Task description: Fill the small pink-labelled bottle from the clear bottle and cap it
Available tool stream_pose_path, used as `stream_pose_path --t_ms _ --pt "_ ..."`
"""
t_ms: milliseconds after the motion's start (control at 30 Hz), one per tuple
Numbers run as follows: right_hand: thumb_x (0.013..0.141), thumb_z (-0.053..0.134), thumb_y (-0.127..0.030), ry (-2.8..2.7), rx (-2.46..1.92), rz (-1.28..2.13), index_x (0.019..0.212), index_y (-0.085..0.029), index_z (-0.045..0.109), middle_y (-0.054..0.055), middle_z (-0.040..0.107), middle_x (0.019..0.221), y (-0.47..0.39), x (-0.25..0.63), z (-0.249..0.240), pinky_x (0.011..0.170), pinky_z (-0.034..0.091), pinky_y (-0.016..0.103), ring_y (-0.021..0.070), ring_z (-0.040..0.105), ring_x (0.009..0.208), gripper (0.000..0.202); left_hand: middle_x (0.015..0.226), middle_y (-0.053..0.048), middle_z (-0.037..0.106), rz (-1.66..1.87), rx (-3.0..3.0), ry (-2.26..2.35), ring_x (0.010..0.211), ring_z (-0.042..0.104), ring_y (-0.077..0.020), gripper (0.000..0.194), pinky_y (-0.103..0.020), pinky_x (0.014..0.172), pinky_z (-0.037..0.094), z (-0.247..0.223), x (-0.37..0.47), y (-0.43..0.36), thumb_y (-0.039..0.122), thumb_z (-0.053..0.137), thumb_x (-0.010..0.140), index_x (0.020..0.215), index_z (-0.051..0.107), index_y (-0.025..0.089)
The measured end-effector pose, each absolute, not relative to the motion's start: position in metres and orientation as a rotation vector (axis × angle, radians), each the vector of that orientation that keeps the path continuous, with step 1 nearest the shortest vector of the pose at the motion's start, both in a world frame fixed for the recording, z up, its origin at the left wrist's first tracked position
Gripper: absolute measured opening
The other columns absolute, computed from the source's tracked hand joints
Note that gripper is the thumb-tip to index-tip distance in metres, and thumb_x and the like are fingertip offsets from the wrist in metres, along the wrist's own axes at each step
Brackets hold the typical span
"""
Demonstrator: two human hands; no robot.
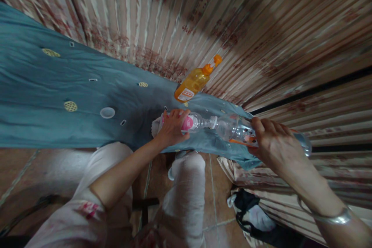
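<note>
Hands point(174, 124) point(274, 141) grasp pink-labelled bottle point(196, 121) (left); orange-labelled bottle point(236, 130) (right); lettering point(189, 122) too small to read.

Home: floral curtain point(162, 19), tiled floor point(55, 168)

Pleated beige fabric curtain with reddish floral print point(162, 7) backs a long teal patterned cloth-covered surface point(29, 85). Brown tiled floor point(55, 166), pale grout. Lighting dim, uneven.

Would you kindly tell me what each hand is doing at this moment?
Left hand: closed around the pink-labelled plastic bottle.
Right hand: closed around the clear plastic bottle with orange markings.
</note>
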State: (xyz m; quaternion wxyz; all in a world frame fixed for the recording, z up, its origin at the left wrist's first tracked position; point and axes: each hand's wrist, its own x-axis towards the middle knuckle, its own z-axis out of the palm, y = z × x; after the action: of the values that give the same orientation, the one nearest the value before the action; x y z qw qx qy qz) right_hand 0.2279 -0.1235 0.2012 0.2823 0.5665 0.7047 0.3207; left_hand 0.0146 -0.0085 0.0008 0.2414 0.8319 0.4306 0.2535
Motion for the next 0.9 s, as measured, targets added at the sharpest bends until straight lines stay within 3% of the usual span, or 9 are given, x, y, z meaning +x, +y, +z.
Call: stream_pose_path --t_ms 900 --pt "0.076 0.073 -0.025 1.867 1.503 0.869 0.116 -0.011 0.051 0.014 0.065 0.095 -0.1227 0.2270 0.2020 0.081 0.044 0.037 0.0314 0.063 0.089 0.048 0.143 -0.016 0.055 0.697 2.282 1.176 0.135 0.050 -0.0378 0.079 -0.064 0.115 0.031 0.0009 0.0149 -0.0084 0.029 0.073 0.073 0.145 0.042 0.022"
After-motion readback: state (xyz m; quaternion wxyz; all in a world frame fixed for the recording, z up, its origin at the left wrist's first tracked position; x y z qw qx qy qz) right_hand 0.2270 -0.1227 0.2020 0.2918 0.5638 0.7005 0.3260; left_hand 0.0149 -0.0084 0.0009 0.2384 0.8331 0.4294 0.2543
